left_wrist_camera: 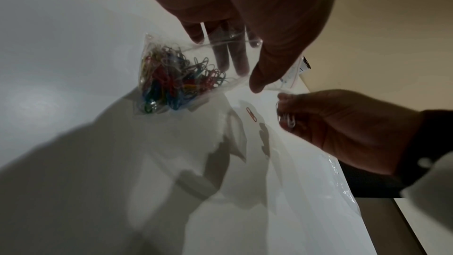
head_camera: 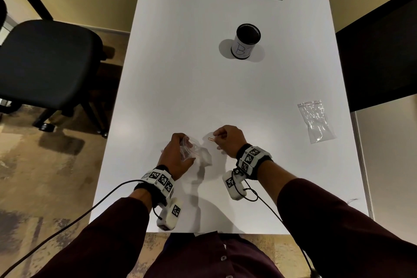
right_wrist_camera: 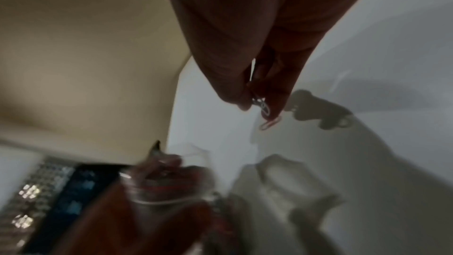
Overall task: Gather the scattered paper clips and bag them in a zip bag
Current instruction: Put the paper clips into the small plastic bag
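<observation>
Crinkly clear zip bag (left_wrist_camera: 186, 73) — wiry coloured clips (left_wrist_camera: 171, 80) inside.

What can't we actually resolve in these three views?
- Clip count in the zip bag: tangled pile in the left wrist view; the left hand covers the bag from the head camera.
- White clips in the right hand: fingers hide how many.
- Right wrist view: motion blur smears the bag mouth.
- Cup label: cut off after "B".

The head view is sharp, bent at its edges. The white table (head_camera: 180, 74) is bright, with soft glare and several shadows near its front edge. Both wrist views are dim; the right one is blurred.
</observation>
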`<state>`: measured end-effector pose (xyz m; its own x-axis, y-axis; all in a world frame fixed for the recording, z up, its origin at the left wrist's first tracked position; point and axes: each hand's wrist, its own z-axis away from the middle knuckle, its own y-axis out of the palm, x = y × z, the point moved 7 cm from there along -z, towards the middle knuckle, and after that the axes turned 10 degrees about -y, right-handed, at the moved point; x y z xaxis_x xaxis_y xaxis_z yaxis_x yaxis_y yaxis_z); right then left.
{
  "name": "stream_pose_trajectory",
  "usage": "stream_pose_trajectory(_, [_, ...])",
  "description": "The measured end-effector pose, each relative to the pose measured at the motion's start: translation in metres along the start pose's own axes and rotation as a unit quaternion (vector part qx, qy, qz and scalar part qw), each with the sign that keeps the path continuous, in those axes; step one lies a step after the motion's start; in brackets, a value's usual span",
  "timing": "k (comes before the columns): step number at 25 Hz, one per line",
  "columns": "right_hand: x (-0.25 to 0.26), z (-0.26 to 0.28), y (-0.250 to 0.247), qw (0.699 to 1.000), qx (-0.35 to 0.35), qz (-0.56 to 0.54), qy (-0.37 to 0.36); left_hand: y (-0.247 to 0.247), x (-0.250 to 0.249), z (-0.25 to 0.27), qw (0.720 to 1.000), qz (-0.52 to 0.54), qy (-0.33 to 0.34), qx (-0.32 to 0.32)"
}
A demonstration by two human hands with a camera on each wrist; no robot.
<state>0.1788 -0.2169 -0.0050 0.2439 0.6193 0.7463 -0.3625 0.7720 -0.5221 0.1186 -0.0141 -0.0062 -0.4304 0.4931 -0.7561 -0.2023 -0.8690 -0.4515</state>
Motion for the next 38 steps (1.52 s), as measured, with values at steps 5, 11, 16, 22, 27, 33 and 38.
stream_pose_trajectory(5, [0.049, 0.014, 0.02, 0.972, 0.077, -0.221, 0.006, 0.007, -0.006, 0.0, 1.0, -0.01, 0.013, 0.013])
stream_pose_trajectory(11, [0.053, 0.013, 0.03, 0.987, 0.066, -0.145, 0.007, 0.008, -0.014, 0.002, 1.0, -0.022, 0.003, 0.011])
stream_pose_trajectory(16, [0.052, 0.016, 0.027, 0.984, 0.041, -0.176, 0.008, 0.006, -0.013, 0.004, 1.0, -0.018, 0.003, 0.001])
stream_pose_trajectory(22, [0.055, 0.024, 0.019, 0.966, 0.043, -0.254, 0.018, 0.007, -0.014, 0.003, 1.0, -0.014, 0.008, -0.002])
stream_pose_trajectory(27, [0.055, 0.014, 0.006, 0.989, -0.04, -0.141, -0.029, 0.009, -0.014, 0.001, 1.0, -0.009, 0.008, 0.003])
stream_pose_trajectory(33, [-0.002, -0.008, -0.014, 0.995, -0.079, -0.023, 0.056, -0.009, -0.011, 0.002, 1.0, 0.004, 0.017, -0.011])
stream_pose_trajectory(38, [-0.019, -0.01, -0.005, 0.99, -0.023, 0.127, 0.057, -0.018, -0.003, 0.002, 1.0, 0.006, 0.006, -0.011])
